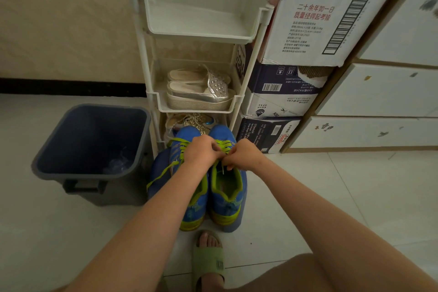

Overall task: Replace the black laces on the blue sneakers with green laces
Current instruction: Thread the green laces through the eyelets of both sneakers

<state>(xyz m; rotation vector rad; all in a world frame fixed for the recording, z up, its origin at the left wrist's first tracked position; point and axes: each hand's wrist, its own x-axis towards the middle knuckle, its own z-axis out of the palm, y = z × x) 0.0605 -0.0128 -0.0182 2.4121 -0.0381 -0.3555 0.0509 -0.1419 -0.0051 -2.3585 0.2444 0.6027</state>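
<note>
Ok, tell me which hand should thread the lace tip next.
Right. The right hand pinches the lace just above its tip, over the sneaker's opening. The left hand grips the lace beside it, likely steadying.

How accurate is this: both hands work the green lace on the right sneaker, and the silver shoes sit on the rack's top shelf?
No: the head view shows the silver shoes on the middle shelf of the rack, not the top. Left hand and right hand work the green lace on the right sneaker.
</note>
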